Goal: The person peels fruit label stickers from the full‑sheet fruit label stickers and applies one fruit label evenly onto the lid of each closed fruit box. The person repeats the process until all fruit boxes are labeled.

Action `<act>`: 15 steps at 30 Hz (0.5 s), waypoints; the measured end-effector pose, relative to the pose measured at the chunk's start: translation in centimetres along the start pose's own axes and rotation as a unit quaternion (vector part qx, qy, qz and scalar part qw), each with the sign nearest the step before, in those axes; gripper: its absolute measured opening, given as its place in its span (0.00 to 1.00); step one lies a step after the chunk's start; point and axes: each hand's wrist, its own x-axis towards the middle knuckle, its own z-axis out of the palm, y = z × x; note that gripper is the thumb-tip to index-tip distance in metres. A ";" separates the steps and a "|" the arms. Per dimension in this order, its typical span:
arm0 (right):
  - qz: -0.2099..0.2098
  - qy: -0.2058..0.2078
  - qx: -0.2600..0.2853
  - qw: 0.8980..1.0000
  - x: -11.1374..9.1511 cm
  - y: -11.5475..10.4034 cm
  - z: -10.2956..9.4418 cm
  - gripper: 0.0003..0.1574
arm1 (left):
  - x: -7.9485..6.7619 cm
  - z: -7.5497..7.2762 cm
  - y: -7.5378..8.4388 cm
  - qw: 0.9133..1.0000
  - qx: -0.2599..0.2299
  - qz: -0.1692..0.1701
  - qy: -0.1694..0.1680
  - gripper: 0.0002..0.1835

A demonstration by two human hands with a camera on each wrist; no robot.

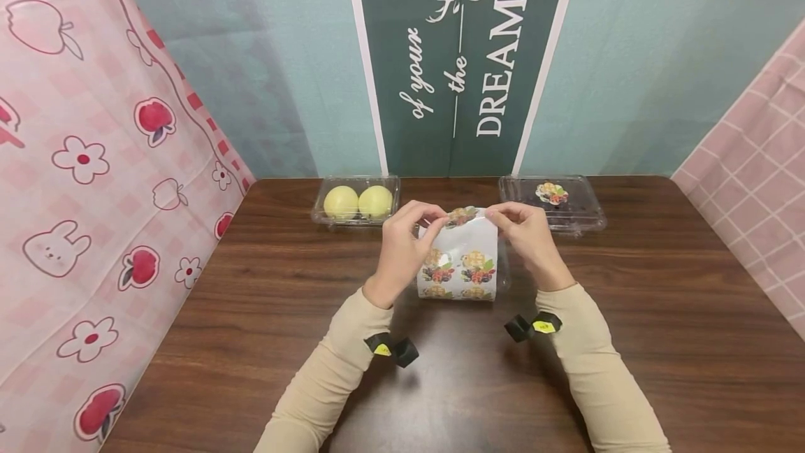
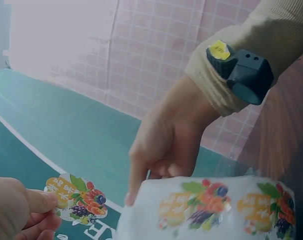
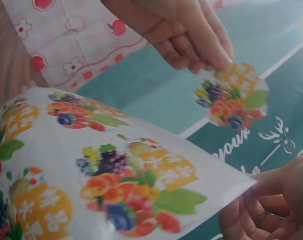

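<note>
Between the thumb and fingertips of my left hand is a loose fruit sticker, pinched at one edge. In the right wrist view it hangs apart from the white sticker sheet. My right hand pinches the upper right corner of that sheet. The sheet curves down as a roll printed with several more fruit stickers, each with orange lettering, grapes and berries. A clear plastic box shows partly at the right behind the roll, mostly hidden by it.
At the back left stands a clear box with two yellow-green round fruits. At the back right, a closed clear box of dark contents bears a fruit sticker on its lid. A green printed cloth hangs behind the brown wooden table.
</note>
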 end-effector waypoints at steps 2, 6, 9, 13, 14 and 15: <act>0.006 -0.007 -0.014 1.000 0.0 0.0 -0.5 0.19 | 0.1 -0.1 -0.2 1.000 -0.002 -0.004 0.005 0.03; 0.013 -0.025 -0.050 0.998 0.0 -0.1 -1.5 0.18 | 0.2 -0.3 -0.4 1.000 0.000 -0.007 0.011 0.04; 0.009 -0.039 -0.074 0.996 0.0 -0.2 -2.5 0.17 | 0.2 -0.3 -0.5 1.000 -0.001 -0.010 0.011 0.04; 0.002 -0.051 -0.104 0.993 -0.1 -0.3 -4.3 0.17 | 0.2 -0.3 -0.6 1.000 -0.003 -0.011 0.010 0.04; 0.006 -0.055 -0.107 0.993 -0.1 -0.3 -4.7 0.18 | 0.2 -0.3 -0.6 1.000 -0.002 -0.010 0.010 0.04; 0.005 -0.057 -0.114 0.992 -0.1 -0.2 -5.2 0.18 | 0.2 -0.3 -0.6 1.000 -0.002 -0.010 0.010 0.04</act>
